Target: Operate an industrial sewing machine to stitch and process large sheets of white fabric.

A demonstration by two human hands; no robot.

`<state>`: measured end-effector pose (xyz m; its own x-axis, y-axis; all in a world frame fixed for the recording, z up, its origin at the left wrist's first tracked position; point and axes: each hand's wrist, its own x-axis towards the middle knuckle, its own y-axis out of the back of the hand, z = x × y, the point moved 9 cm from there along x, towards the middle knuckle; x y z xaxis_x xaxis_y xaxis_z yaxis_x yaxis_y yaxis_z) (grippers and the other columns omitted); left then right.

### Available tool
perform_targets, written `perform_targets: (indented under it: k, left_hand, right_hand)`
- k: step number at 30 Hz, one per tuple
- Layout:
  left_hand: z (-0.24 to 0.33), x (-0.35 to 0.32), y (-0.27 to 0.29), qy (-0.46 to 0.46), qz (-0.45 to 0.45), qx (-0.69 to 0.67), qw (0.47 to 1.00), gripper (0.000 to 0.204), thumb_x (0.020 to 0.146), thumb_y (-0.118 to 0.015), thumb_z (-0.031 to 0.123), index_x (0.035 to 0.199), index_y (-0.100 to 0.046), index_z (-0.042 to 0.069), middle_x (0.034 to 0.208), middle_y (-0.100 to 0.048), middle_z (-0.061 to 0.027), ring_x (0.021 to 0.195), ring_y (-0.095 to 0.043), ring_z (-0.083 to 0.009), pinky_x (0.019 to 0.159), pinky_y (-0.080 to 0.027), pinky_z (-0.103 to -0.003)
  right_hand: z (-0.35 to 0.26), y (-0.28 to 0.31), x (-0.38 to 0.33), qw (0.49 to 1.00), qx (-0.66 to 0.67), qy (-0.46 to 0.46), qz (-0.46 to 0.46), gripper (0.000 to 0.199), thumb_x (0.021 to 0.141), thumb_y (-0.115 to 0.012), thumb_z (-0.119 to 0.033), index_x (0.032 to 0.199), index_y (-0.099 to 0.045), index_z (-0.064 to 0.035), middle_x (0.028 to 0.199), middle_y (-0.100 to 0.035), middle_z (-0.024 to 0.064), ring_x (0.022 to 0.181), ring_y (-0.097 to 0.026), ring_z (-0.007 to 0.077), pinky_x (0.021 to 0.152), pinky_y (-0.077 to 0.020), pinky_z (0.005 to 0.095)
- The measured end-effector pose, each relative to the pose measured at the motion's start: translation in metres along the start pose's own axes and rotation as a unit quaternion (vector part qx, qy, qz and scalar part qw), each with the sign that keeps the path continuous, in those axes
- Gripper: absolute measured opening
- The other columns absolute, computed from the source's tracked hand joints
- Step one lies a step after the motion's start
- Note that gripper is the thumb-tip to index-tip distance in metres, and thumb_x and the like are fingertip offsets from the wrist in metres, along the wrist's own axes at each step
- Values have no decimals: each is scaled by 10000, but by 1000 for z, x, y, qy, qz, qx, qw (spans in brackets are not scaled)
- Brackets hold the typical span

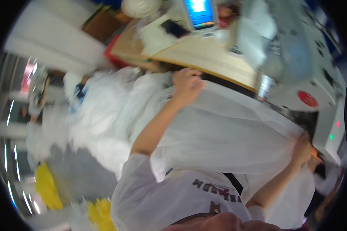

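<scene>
The fingers of the left hand (187, 82) are curled shut over one edge of a sheet of thin white fabric (227, 134), near the upper middle of the frame, right against the front edge of the wooden worktop (208, 57). The right hand (302, 148), at the right of the frame, has its fingers pinched closed on the opposite edge of the same fabric, beside a white machine (316, 88) with a red round button (307, 99) and small lit indicators. Between the two hands the fabric hangs stretched across the centre of the frame, semi-sheer, draping down toward the person's white shirt (173, 200) at the bottom. To the left lies a blurred heap of more white fabric (104, 111). On the worktop at the top stands a lit blue screen (199, 13). Yellow pieces (48, 186) show at the lower left, too blurred to identify.
</scene>
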<state>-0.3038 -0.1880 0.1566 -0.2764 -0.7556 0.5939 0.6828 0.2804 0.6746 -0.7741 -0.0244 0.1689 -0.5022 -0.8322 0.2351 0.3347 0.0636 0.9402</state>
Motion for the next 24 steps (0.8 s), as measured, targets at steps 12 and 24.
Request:
perform_targets:
  k: [12,24]
  left_hand:
    - [-330,-219,93,299,45,386,872,368,691,-708,252,983,-576,71,1133,-555,-139,1084,-481,-339,938,-355,-427]
    - [-163,-338,11,230,-453,-172,844,308,867,-555,246,1135,-550,94,1091,-599,-72,1010,-555,-222,886,-426,-347]
  right_hand:
    - [30,-57,17,916,384,-114,25,395,927,-453,-364,1129,-588,-51,1081,-595,126,952,-579,244,802,-466,315]
    - [-70,-171,-113,941,162,297,6,452,695,-591,-216,1075,-567,28,1016,-595,225,979,-535,392,811,-459,431]
